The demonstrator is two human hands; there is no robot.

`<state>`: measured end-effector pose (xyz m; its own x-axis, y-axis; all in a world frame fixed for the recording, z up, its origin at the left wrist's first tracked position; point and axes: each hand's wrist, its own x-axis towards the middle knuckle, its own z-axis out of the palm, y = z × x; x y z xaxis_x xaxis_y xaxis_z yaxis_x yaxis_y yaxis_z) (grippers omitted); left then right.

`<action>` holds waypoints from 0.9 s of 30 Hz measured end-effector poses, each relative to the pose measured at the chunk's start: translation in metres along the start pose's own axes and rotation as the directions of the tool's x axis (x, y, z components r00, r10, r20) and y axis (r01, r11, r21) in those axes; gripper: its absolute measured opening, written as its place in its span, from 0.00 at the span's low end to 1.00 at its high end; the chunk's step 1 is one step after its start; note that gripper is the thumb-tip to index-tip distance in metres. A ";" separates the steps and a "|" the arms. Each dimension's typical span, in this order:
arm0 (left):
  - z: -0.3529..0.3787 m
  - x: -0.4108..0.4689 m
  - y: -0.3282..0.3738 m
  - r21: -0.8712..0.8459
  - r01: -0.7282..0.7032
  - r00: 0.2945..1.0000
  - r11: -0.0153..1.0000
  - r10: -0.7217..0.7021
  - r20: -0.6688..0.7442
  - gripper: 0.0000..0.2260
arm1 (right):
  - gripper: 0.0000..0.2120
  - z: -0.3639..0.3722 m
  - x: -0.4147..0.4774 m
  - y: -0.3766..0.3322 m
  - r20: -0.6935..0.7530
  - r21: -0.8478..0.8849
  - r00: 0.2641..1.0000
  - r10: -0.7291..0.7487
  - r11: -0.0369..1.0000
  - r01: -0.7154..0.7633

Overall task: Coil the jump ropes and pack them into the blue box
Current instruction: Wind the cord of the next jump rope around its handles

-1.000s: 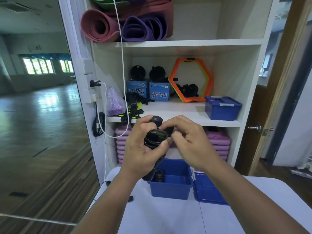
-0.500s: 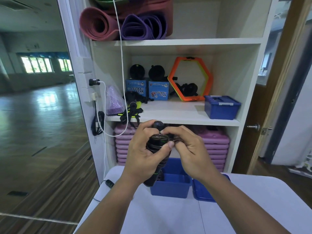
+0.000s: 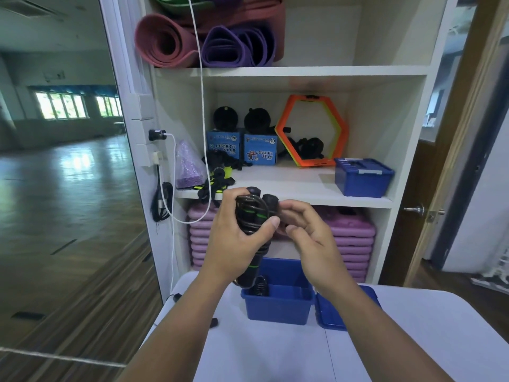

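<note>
I am clamping the jump rope [image 3: 252,216], handles together and upright, in my left hand [image 3: 237,238] so the coils cannot unwind. My right hand [image 3: 308,232] is pinching the cord end just right of it. The blue box [image 3: 278,307] is standing open below, ready.

Glossy plastic blue box [image 3: 278,308]

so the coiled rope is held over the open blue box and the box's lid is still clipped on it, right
Not quite. The head view shows the lid off, lying on the table beside the open blue box. The hands do hold the coiled rope above it.
</note>
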<state>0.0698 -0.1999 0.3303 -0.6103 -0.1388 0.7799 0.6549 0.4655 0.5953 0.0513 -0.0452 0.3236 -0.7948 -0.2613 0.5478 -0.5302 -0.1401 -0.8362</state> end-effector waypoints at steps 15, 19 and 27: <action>0.006 0.005 -0.019 -0.059 0.271 0.954 0.961 -0.260 0.148 0.20 | 0.18 0.005 0.009 0.017 -0.141 0.152 0.971 0.193 0.973 -0.172; 0.006 0.007 -0.023 -0.092 0.290 0.951 0.952 -0.277 0.137 0.25 | 0.17 0.006 0.010 0.023 -0.146 0.149 0.959 0.242 0.964 -0.221; 0.003 0.010 -0.041 -0.031 0.408 0.888 0.913 -0.388 0.245 0.40 | 0.11 0.008 0.007 0.038 -0.082 0.290 0.892 0.445 0.867 -0.406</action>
<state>0.0357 -0.2181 0.3130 -0.9056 -0.0904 0.4144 0.3627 0.3413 0.8671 0.0284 -0.0597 0.2957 -0.9688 -0.2174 0.1191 -0.0518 -0.2922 -0.9550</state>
